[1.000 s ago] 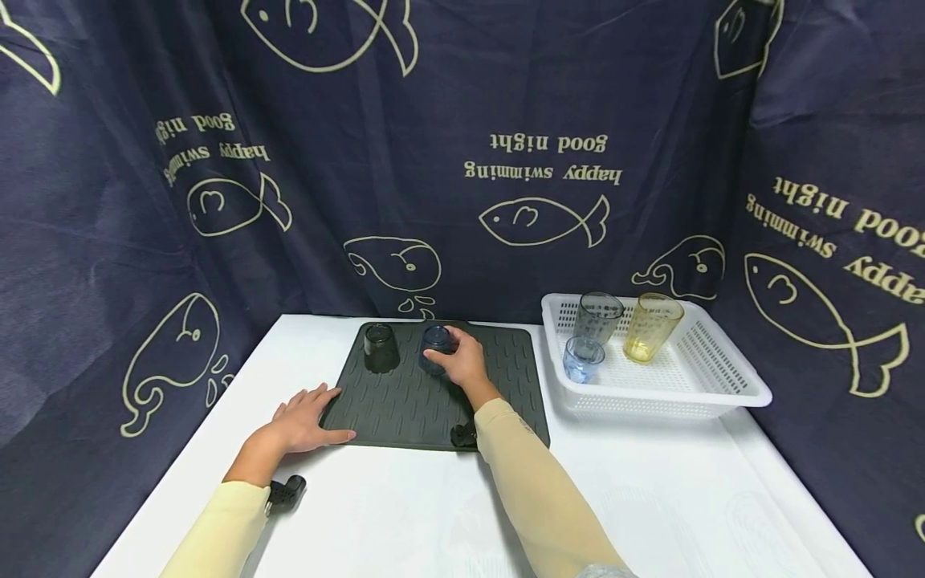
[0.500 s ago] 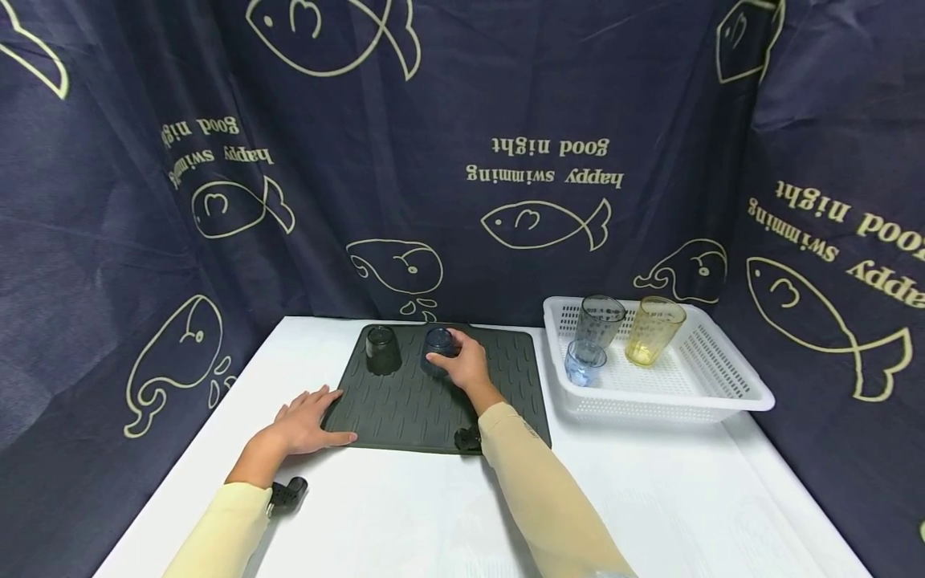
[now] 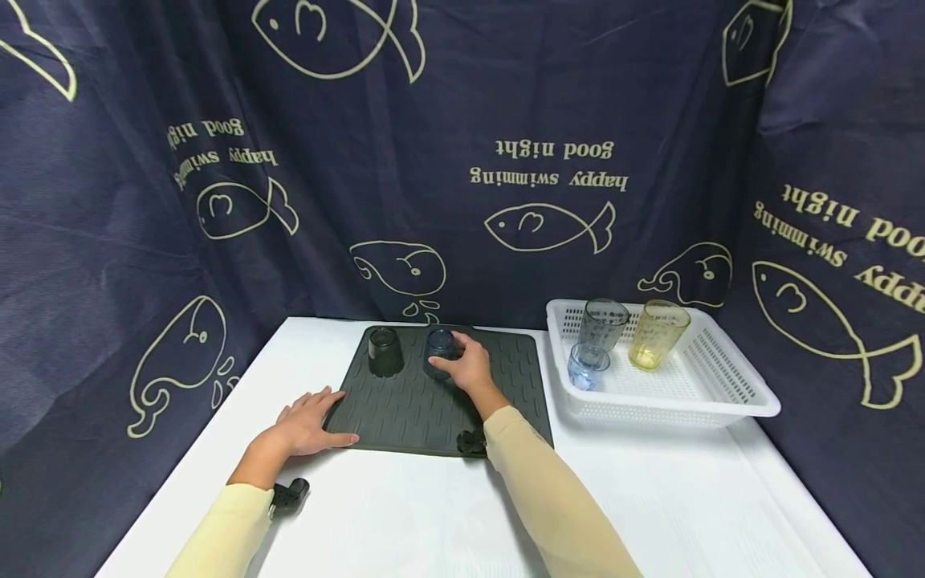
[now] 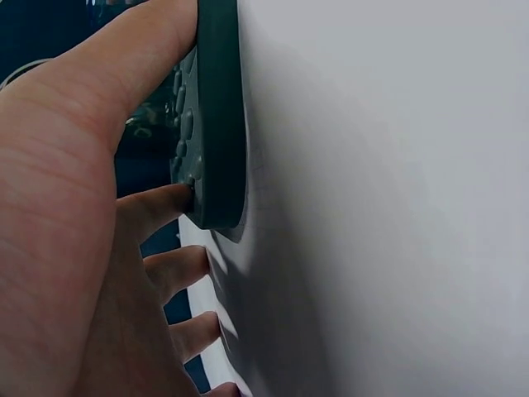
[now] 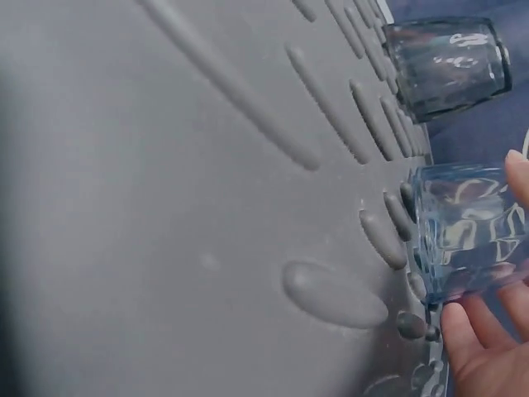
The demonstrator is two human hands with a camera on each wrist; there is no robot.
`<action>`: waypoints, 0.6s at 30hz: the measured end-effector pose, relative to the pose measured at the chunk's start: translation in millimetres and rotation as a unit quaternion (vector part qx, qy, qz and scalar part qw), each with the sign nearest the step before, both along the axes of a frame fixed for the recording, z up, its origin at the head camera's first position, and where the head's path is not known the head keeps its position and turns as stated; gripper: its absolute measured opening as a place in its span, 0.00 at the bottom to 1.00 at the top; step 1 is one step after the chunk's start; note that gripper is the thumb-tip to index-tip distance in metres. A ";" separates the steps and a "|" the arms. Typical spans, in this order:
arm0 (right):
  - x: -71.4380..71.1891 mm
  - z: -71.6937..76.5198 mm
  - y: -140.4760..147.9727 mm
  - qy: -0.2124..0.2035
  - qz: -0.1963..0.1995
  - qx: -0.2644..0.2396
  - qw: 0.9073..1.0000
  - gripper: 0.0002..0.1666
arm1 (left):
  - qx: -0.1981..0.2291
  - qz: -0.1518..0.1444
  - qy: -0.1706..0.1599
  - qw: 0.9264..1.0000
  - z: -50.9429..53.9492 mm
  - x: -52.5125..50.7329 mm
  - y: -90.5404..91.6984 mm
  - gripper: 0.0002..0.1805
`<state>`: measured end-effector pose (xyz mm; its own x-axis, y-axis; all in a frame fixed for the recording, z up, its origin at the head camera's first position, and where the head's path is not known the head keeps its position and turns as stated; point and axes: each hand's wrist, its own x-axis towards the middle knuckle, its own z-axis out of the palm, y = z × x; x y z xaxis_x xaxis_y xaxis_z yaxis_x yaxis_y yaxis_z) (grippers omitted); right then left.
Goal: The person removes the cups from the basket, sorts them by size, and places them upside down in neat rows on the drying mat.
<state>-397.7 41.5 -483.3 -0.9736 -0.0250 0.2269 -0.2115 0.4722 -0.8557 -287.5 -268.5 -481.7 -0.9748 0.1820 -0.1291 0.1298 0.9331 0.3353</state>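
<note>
On the dark ribbed mat [image 3: 405, 413] a blue glass [image 3: 438, 353] stands upside down, pinched between the thumb and fingers of my right hand [image 3: 471, 368]. In the right wrist view the blue glass [image 5: 467, 231] has its rim against the mat, with fingertips around its side. A dark grey glass [image 3: 385, 355] stands upside down to its left. My left hand [image 3: 303, 425] lies with spread fingers at the mat's front left corner; in the left wrist view its thumb and a fingertip touch the mat [image 4: 221, 124], other fingertips rest on the white table.
A white perforated basket [image 3: 650, 412] stands right of the mat. In its left part are a tall grey glass [image 3: 603, 325], a tall yellow glass [image 3: 656, 335] and a short light-blue glass [image 3: 587, 368]. A dark patterned curtain [image 3: 433, 193] hangs behind and beside the table [image 3: 405, 514].
The head view has shifted slightly, moving everything a little right and down in the picture. Both hands keep their places, and the right hand still holds the blue glass on the mat.
</note>
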 end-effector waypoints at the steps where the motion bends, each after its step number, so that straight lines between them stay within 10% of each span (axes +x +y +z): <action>1: 1.2 0.0 1.0 0.002 0.001 -0.003 1.000 0.44 | -0.001 0.000 0.002 1.000 -0.1 0.1 0.3 0.59; 18: 52.3 -9.5 39.2 0.007 0.027 -0.174 0.984 0.37 | -0.004 -0.002 -0.002 1.000 3.2 0.8 1.8 0.59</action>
